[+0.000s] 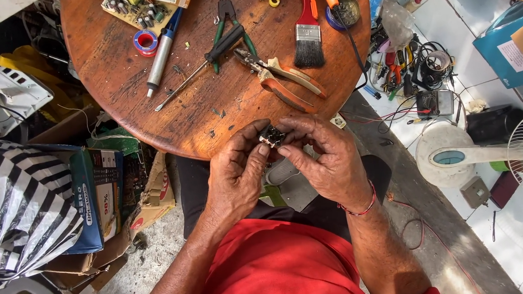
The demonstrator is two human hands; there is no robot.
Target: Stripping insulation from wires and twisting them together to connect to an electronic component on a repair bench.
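Small black boxy component (271, 136) pinched by left hand (237, 174) and right hand (329, 160) fingertips.
Risk: fingertip-only grip; could slip, drop at 6 o'clock off round wooden table (208, 117).

We see a round wooden table (208, 117) carrying a paintbrush (308, 35), orange-handled pliers (281, 82), a screwdriver (201, 67), a soldering iron (162, 51), a circuit board (136, 10) and tape rolls (146, 42).
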